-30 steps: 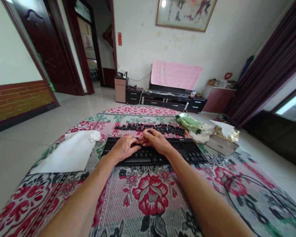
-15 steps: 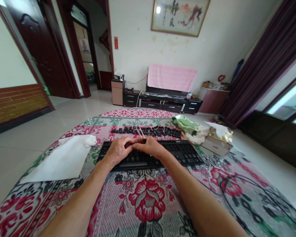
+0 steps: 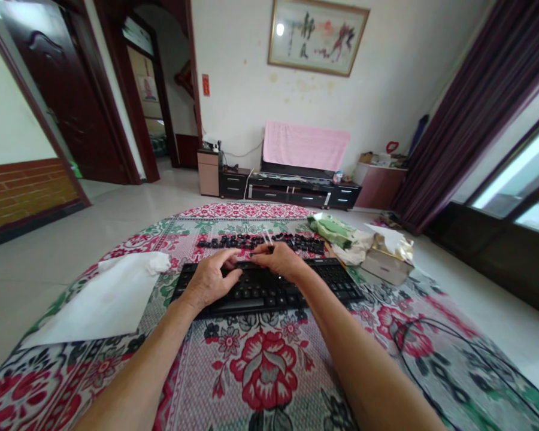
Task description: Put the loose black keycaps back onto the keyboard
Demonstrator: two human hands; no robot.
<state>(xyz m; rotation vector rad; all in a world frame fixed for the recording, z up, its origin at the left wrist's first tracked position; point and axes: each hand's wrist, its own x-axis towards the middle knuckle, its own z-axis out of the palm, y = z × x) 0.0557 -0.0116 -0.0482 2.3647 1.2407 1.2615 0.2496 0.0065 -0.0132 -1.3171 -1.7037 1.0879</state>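
Far to my left on the flowered tablecloth [image 3: 269, 365] lies a white sheet of tissue [image 3: 103, 296], flat, with a crumpled corner at its far end. It sits well apart from my hands.

Next comes the black keyboard [image 3: 336, 278], lying lengthwise across the cloth in front of me. My left hand [image 3: 209, 280] rests on its left half, palm down. My fingers [image 3: 227, 258] are loosely spread and curved over the upper key rows, and they hold nothing that I can see. The fingertips touch the keys near the middle of the board.

Just beside it, my right hand [image 3: 281, 261] sits over the middle of the keyboard, near its far edge. The fingers are drawn together around a thin pale tool [image 3: 268, 239] that sticks up and away from me. I cannot tell what the tool is, nor whether its lower tip touches a key. The two hands lie close, the fingertips nearly meeting.

Beyond the keyboard, a row of loose black keycaps [image 3: 256, 241] runs along the cloth parallel to its far edge, close behind my hands.

Farther right, near the keyboard's right end, lie a green packet [image 3: 330, 228] and some crumpled pale paper [image 3: 356, 250]. Beside these is a flat box with gold wrapping [image 3: 388, 260]. A dark cable [image 3: 413, 344] loops over the cloth at the right.
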